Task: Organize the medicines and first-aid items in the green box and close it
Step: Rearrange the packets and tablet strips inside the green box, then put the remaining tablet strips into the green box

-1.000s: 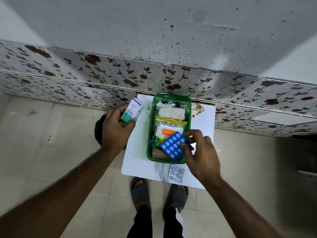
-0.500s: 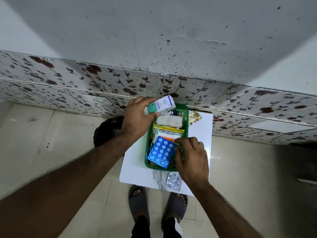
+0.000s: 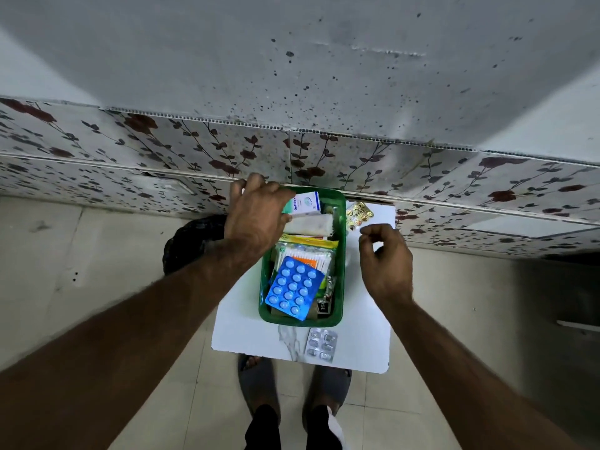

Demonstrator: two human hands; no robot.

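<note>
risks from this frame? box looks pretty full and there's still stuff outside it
1. The blue blister pack lies tilted on top of the pile in the green box; it may block the lid from closing.
2. The gold blister strip sits at the white board's far edge and could be knocked off.
3. The silver blister strip near the front edge, outside both hands, is easily forgotten.

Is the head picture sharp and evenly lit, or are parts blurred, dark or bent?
Head view: the green box and blue blister are fairly sharp; both forearms smear toward the bottom corners; the light is dim and bluish, with a darker right side; the wall tile lines bow from wide-angle distortion.
</note>
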